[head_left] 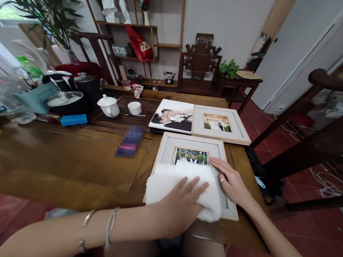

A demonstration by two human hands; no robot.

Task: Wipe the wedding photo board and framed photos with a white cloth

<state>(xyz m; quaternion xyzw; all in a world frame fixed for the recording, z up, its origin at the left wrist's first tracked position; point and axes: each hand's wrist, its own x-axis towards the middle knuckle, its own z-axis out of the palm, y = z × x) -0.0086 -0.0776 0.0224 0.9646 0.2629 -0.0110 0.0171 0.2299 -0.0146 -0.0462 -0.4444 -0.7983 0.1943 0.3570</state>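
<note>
A light wooden picture frame (230, 212) lies face up near the table's front edge, with a small photo (183, 154) of two people inside its pale mat. Across its lower half is spread a thick, folded white cloth (159, 186), which hides part of the photo and mat. My left hand (180, 207) presses down on this cloth, fingers bent over it and the thumb out of sight. Flat along the frame's right side rests my right hand (230, 182), wearing a ring, its fingers stretched toward the photo's edge.
Behind lie a second frame (241, 127) and a photo panel (172, 122). Further left are a blurred dark item (130, 142), a blue block (74, 120), a white lidded cup (108, 106) and a small white bowl (134, 107). A dark wooden chair (312, 134) stands at right.
</note>
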